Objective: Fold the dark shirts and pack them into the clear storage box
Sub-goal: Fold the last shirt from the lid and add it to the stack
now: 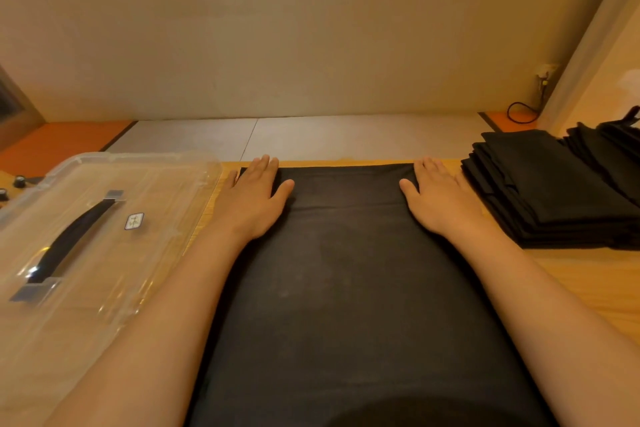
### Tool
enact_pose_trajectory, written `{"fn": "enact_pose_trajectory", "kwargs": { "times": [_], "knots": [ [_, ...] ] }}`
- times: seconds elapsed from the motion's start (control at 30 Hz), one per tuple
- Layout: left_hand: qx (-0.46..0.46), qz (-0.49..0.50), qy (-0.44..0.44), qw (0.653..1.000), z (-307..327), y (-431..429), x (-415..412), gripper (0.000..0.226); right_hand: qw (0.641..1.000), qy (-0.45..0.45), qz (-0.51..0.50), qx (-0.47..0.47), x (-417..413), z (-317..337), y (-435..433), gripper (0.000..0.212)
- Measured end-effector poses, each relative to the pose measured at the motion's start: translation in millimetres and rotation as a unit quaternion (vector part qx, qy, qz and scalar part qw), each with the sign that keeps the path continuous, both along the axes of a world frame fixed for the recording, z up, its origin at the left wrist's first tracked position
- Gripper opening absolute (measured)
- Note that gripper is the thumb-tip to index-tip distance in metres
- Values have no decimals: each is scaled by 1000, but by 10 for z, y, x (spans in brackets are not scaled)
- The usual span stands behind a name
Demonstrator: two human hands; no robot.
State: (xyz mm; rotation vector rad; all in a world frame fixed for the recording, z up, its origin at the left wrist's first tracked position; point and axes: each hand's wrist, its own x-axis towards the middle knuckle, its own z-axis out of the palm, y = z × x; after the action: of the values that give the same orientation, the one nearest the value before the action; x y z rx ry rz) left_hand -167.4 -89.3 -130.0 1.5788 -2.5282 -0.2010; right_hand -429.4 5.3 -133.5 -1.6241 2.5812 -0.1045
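dark shirt [346, 270]: smooth, flat, mid-table [588, 274], near end cut off by frame. left hand [254, 196], right hand [438, 199]: fingers straight, palms pressing its far corners. clear storage box [86, 236]: lidded, left edge, partly cropped. folded dark stack [554, 191]: right edge.

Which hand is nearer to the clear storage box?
Left. The left hand rests on the shirt at the corner beside the storage box; the right hand rests on the opposite corner, farther away.
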Motion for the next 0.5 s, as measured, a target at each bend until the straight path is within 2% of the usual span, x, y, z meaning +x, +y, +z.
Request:
{"fn": "enact_pose_trajectory", "kwargs": {
  "times": [0.17,0.3,0.4,0.5],
  "knots": [
    [44,17,-32,998,-40,-60,15,66,1000,-3,6,9,-7,11,-2,62],
    [-6,26,14,1000,122,99,32,66,999,-26,16,-30,62,96,86,63],
    [-22,-21,34,999,305,400,34,65,993,-50,52,-96,140,225,268,61],
    [17,-101,21,995,377,819,137,65,984,-85,134,-76,289,421,668,60]
  ]
}}
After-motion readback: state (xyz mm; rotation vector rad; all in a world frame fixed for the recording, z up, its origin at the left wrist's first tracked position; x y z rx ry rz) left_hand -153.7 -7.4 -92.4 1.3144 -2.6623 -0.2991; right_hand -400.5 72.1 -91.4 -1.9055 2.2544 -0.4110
